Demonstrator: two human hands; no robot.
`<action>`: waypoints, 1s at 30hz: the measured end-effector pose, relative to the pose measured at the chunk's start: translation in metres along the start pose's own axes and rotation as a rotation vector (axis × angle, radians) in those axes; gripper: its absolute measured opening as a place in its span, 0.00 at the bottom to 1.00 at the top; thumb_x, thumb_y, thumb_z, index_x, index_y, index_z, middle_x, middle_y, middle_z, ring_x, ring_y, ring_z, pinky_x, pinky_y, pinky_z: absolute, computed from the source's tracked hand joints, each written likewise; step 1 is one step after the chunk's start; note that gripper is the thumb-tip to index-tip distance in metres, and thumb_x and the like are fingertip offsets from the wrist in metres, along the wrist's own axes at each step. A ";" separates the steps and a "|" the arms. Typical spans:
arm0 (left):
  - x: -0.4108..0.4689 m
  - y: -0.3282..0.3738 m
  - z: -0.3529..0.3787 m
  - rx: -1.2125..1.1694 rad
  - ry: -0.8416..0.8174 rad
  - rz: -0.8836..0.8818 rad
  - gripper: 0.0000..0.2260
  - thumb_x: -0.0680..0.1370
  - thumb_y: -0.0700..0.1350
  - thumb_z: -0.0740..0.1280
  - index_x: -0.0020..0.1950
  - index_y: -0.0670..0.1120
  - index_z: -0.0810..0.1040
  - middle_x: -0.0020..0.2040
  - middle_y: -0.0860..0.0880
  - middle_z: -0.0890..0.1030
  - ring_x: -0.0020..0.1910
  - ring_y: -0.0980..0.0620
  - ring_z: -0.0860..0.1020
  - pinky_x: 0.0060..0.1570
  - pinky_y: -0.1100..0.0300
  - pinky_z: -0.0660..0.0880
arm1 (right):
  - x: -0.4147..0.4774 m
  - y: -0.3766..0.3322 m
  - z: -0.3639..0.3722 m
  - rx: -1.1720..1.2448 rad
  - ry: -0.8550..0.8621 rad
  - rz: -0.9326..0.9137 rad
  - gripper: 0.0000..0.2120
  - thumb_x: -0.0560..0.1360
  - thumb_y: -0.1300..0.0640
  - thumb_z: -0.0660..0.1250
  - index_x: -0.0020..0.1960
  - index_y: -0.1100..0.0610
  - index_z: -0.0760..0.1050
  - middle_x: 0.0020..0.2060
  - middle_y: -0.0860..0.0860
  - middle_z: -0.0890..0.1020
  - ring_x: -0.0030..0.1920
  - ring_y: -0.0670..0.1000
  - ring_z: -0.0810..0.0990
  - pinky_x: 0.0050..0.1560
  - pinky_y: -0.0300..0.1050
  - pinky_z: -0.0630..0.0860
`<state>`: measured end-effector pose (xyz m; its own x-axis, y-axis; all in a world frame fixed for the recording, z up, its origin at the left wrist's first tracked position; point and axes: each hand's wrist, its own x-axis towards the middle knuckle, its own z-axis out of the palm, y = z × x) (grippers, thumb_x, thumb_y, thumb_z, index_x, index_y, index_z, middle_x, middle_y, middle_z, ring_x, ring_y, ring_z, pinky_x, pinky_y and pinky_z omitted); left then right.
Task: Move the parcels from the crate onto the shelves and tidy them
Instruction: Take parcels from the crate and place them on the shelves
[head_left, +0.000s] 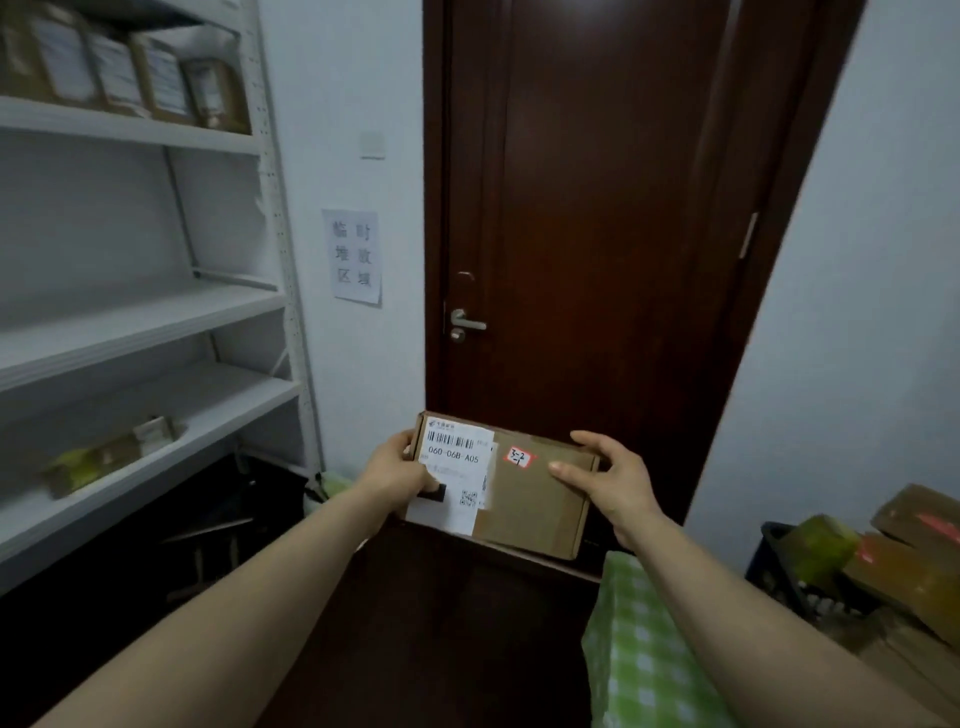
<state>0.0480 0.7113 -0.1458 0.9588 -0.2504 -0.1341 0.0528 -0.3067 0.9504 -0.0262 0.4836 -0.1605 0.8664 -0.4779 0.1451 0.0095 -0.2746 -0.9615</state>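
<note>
A flat brown cardboard parcel (530, 499) with a white shipping label and a small red-edged sticker is held in the air in front of the door. My left hand (397, 470) grips its left edge, thumb on the label. My right hand (608, 475) holds its right edge, thumb on top and fingers over the far corner. At the lower right stands a dark crate (779, 566) with several parcels (914, 561) piled in it. White shelves (156, 322) fill the left side. The top shelf carries several upright parcels (156, 78), and a lower shelf holds parcels lying flat (109, 454).
A dark wooden door (597, 234) with a metal handle (465, 323) is straight ahead. A paper sign (356, 257) hangs on the wall beside it. A green checked cloth (649, 660) covers something at the lower right. Dark clutter lies under the shelves.
</note>
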 end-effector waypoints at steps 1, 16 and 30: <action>-0.007 -0.005 -0.009 -0.012 0.019 -0.033 0.21 0.72 0.29 0.66 0.62 0.44 0.72 0.51 0.46 0.80 0.49 0.48 0.79 0.44 0.57 0.76 | -0.003 0.000 0.011 -0.025 -0.049 0.001 0.26 0.68 0.60 0.76 0.64 0.53 0.74 0.51 0.44 0.74 0.54 0.48 0.74 0.46 0.41 0.77; -0.154 -0.155 -0.178 -0.029 0.613 -0.510 0.21 0.77 0.56 0.63 0.61 0.42 0.70 0.49 0.47 0.78 0.49 0.49 0.78 0.52 0.54 0.75 | -0.105 0.015 0.265 -0.412 -1.058 -0.014 0.29 0.61 0.61 0.81 0.59 0.55 0.74 0.49 0.48 0.77 0.44 0.41 0.75 0.38 0.27 0.71; -0.268 -0.279 -0.435 0.715 0.683 -0.542 0.31 0.74 0.53 0.63 0.76 0.49 0.59 0.75 0.49 0.62 0.74 0.49 0.58 0.74 0.47 0.53 | -0.263 -0.072 0.582 -0.815 -1.321 -0.673 0.30 0.63 0.48 0.78 0.62 0.46 0.71 0.57 0.45 0.74 0.61 0.50 0.73 0.60 0.49 0.73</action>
<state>-0.1023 1.2637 -0.2530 0.8215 0.5631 -0.0896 0.5466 -0.7330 0.4049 0.0359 1.1142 -0.2656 0.6152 0.7521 -0.2362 0.6476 -0.6531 -0.3925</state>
